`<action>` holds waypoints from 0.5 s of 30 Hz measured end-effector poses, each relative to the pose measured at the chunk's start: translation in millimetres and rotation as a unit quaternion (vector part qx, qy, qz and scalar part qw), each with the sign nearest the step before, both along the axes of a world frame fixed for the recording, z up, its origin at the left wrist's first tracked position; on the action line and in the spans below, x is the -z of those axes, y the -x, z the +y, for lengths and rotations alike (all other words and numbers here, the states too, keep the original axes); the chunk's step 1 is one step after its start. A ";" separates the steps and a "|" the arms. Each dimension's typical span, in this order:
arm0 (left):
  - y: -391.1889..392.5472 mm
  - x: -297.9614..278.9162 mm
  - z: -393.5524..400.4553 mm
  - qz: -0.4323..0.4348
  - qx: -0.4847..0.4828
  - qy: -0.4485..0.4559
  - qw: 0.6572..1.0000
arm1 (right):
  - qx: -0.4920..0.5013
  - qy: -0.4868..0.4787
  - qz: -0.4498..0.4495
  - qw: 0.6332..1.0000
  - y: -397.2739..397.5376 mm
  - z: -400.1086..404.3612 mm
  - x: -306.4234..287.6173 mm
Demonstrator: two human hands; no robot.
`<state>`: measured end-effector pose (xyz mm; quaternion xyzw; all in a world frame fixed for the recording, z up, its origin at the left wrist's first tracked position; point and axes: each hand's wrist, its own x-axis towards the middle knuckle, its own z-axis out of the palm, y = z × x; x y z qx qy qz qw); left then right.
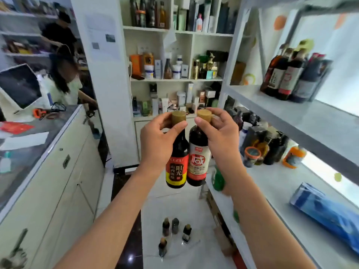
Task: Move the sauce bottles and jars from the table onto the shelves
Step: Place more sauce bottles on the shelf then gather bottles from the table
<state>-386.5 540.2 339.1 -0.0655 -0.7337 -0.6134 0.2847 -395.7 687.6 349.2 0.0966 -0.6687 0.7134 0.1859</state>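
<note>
My left hand grips the neck of a dark vinegar bottle with a red, yellow and black label and a tan cap. My right hand grips the neck of a dark soy sauce bottle with a white and red label. Both bottles hang upright, side by side and touching, in mid-air at chest height. Several small dark bottles stand on the white surface far below. On the upper right shelf stand several dark sauce bottles.
The lower right shelf holds jars and dark bottles at its far end and a blue packet nearer me. A white counter runs along the left. People stand at the back left. A stocked white shelf unit faces me.
</note>
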 end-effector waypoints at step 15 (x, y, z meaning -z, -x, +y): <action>129.3 -39.3 179.6 0.012 0.161 -0.002 0.987 | 0.141 -0.002 0.048 0.989 79.3 167.4 -46.1</action>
